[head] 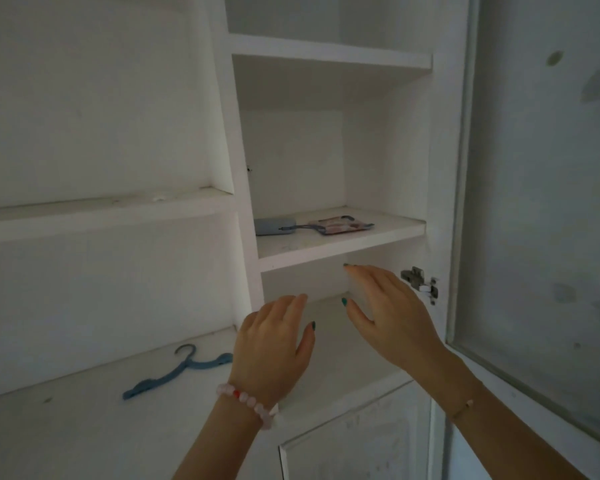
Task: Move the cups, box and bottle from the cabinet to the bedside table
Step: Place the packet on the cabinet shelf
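left hand [274, 344]: open, fingers together, palm facing in, empty; raised at the mouth of the lower compartment of the cabinet [329, 60].
right hand [390, 313]: open, fingers spread, empty; reaching a bit deeper into the same compartment, just under the middle shelf [340, 251].
hand pose: palms face each other with a gap between, nothing in that gap as far as I can see.
task items: no cups, box or bottle visible on any shelf in view. Can't tell where they are; bedside table is out of frame.
compartment floor: what shows between and behind the hands looks bare; the rest is hidden by the hands.
progress: my guess is the cabinet is either already cleared or this is a last check of the shelf. Can't confirm placement, since the destination isn't shown.
left to do: unknown; depends on what sits on the table.
middle shelf clutter: a flat grey-blue object [274, 226] and a small patterned flat item [340, 226] lying side by side, touching or nearly so. Neither looks like a task thing.
left ledge: blue hanger [179, 370] lying flat, well clear of both hands.
door [541, 168]: swung open on the right, hinge [420, 280] just beside the right hand.
obstructions: none between the hands and the compartment; the open door crowds the right forearm side.
lighting: dim, fine detail in the corners is unreliable.
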